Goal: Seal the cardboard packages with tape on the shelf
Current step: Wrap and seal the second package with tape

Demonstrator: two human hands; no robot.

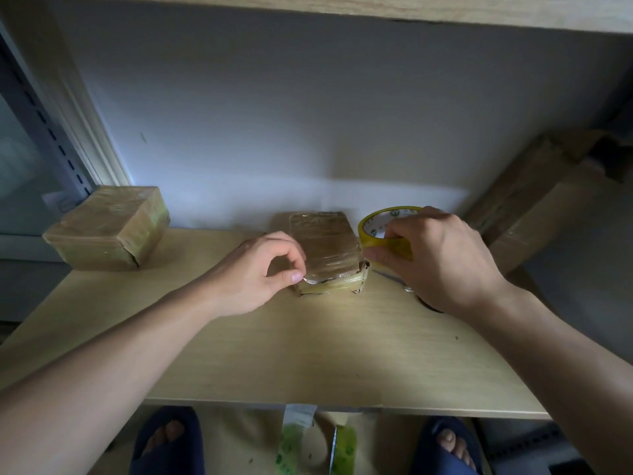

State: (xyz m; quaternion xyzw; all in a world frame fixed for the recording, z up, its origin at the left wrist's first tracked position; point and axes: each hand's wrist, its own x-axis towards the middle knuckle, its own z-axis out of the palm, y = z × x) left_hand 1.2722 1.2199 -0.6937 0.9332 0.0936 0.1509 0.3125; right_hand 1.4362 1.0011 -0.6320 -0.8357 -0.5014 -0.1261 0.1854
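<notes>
A small cardboard package, wrapped in shiny clear tape, lies on the wooden shelf near the back wall. My left hand rests at its left side, thumb and forefinger pinching the tape end at the package's front left corner. My right hand grips a yellow tape roll just right of the package, and a strip of tape runs from the roll to the package's right edge. A second taped cardboard package sits at the shelf's far left.
A large open cardboard box leans at the right behind my right hand. An upper shelf board hangs overhead. Below the shelf's front edge are my slippered feet and tape strips.
</notes>
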